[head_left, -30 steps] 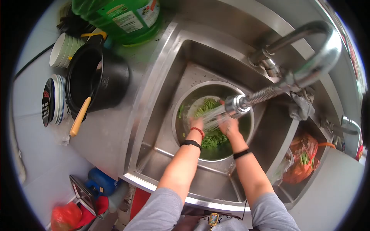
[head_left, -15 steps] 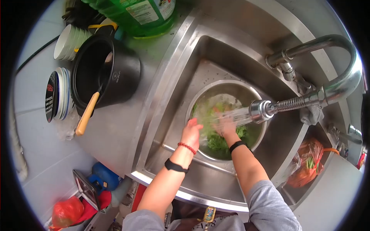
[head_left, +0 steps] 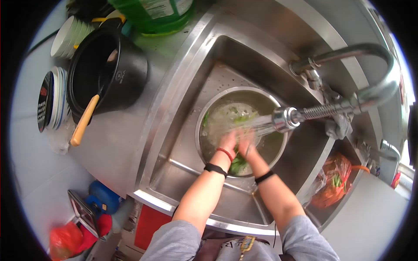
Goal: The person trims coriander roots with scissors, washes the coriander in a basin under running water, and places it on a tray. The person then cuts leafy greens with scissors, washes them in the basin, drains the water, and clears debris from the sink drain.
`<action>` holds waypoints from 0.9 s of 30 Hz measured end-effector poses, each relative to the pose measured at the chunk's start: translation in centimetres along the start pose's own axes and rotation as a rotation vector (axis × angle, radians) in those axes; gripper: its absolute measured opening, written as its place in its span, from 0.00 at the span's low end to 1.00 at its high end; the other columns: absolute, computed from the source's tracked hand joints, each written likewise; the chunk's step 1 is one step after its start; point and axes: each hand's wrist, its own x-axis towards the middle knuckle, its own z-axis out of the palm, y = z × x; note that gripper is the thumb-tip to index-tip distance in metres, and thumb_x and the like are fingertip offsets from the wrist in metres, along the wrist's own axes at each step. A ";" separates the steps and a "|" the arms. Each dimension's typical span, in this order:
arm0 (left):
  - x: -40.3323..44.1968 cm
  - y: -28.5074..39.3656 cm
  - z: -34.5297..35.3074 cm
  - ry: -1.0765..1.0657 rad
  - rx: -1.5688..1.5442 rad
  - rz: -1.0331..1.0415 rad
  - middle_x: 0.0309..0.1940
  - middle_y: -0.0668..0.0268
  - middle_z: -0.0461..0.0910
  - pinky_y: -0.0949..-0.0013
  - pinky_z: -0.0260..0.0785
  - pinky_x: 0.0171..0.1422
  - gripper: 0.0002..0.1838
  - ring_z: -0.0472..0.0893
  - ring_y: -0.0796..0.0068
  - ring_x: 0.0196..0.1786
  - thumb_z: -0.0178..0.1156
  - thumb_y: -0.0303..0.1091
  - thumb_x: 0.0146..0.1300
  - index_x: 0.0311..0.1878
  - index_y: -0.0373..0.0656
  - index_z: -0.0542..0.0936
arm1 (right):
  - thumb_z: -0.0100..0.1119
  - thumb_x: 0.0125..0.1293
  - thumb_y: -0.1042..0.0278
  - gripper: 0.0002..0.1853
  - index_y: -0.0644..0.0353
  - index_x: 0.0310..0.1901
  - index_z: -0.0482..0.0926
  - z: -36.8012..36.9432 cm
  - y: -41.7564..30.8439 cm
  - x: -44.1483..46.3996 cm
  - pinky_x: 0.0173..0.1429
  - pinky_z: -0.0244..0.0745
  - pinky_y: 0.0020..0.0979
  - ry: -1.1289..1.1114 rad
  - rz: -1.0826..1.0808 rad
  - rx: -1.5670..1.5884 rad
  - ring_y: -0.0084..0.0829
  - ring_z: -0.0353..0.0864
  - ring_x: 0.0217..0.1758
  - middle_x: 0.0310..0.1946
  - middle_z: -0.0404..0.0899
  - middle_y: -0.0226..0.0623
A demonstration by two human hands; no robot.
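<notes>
- In the larger compartment (head_left: 226,78) of the steel sink (head_left: 167,104), a metal bowl (head_left: 275,140) sits near the middle; leafy greens (head_left: 237,167) lie towards the bowl's front rim.
- On the counter (head_left: 109,141), a black pot (head_left: 133,87) stands near the sink's left edge, a green bottle (head_left: 162,25) near its back-left corner.
- The bottle's label (head_left: 157,8) is unreadable here.
- Forearms (head_left: 197,195) reach over the sink's front edge; left hand (head_left: 228,141) and right hand (head_left: 247,141) are close together inside the bowl, blurred by the faucet head's (head_left: 285,119) spray; their grip I cannot tell.
</notes>
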 end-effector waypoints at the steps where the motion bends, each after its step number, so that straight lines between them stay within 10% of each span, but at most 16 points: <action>1: -0.8 -1.4 0.6 -0.042 0.114 0.103 0.51 0.59 0.79 0.61 0.68 0.60 0.17 0.77 0.65 0.53 0.50 0.39 0.69 0.54 0.37 0.75 | 0.47 0.70 0.53 0.26 0.70 0.58 0.70 -0.3 -1.7 -0.1 0.68 0.57 0.49 0.038 0.040 0.138 0.56 0.65 0.65 0.57 0.68 0.67; 3: -1.7 0.7 2.5 0.073 0.092 -0.034 0.51 0.60 0.79 0.64 0.67 0.60 0.15 0.77 0.68 0.53 0.51 0.31 0.67 0.54 0.36 0.75 | 0.47 0.71 0.55 0.25 0.72 0.56 0.70 -1.0 -5.8 -0.5 0.66 0.61 0.49 0.131 0.104 0.420 0.58 0.62 0.66 0.61 0.63 0.68; 5: 2.4 1.2 -2.1 -0.059 -0.067 -0.247 0.54 0.62 0.77 0.65 0.65 0.62 0.18 0.76 0.71 0.55 0.52 0.29 0.66 0.59 0.35 0.73 | 0.49 0.70 0.56 0.23 0.71 0.53 0.71 -1.1 -10.2 -4.4 0.60 0.67 0.50 0.298 -0.216 -0.321 0.57 0.66 0.63 0.59 0.66 0.66; 12: -2.2 7.7 1.7 0.294 0.395 -0.007 0.70 0.56 0.60 0.49 0.55 0.70 0.36 0.63 0.59 0.69 0.54 0.39 0.66 0.75 0.56 0.53 | 0.57 0.63 0.54 0.34 0.40 0.70 0.59 -4.9 -9.1 0.1 0.67 0.51 0.66 0.040 0.313 -0.362 0.57 0.46 0.75 0.73 0.42 0.52; 17: -0.2 7.4 1.0 0.498 0.325 -0.101 0.71 0.58 0.59 0.44 0.50 0.71 0.31 0.60 0.57 0.71 0.55 0.45 0.65 0.70 0.46 0.64 | 0.58 0.59 0.68 0.34 0.26 0.67 0.64 -2.8 -10.0 -1.3 0.64 0.48 0.77 -0.225 -0.063 -0.637 0.55 0.42 0.77 0.77 0.34 0.42; 21: 3.2 6.0 -3.0 0.398 0.281 -0.179 0.66 0.59 0.66 0.50 0.53 0.70 0.32 0.64 0.60 0.67 0.60 0.47 0.61 0.64 0.38 0.69 | 0.61 0.48 0.74 0.33 0.36 0.59 0.75 -1.4 -6.9 -0.6 0.71 0.57 0.55 0.044 0.190 -0.190 0.49 0.54 0.74 0.73 0.50 0.45; 23: 4.2 5.5 -4.4 0.317 0.207 -0.199 0.64 0.60 0.69 0.52 0.54 0.70 0.34 0.66 0.62 0.65 0.63 0.48 0.58 0.63 0.37 0.70 | 0.61 0.46 0.75 0.31 0.46 0.57 0.75 -3.0 0.0 1.9 0.70 0.63 0.38 -0.237 -0.112 0.014 0.54 0.59 0.70 0.70 0.55 0.50; 25: 2.9 5.2 -3.6 0.327 0.201 -0.111 0.63 0.61 0.69 0.51 0.54 0.69 0.36 0.67 0.61 0.64 0.65 0.51 0.56 0.62 0.38 0.71 | 0.62 0.47 0.75 0.35 0.43 0.62 0.71 -9.4 -7.4 -0.9 0.68 0.65 0.39 0.224 0.268 -0.100 0.54 0.61 0.69 0.69 0.56 0.50; 27: 2.9 5.2 -3.1 0.484 0.340 -0.145 0.63 0.60 0.70 0.47 0.54 0.69 0.35 0.67 0.58 0.65 0.56 0.58 0.60 0.62 0.42 0.71 | 0.63 0.52 0.67 0.36 0.44 0.66 0.65 -7.4 -8.4 -1.2 0.66 0.67 0.43 0.191 0.295 -0.250 0.54 0.62 0.68 0.68 0.57 0.51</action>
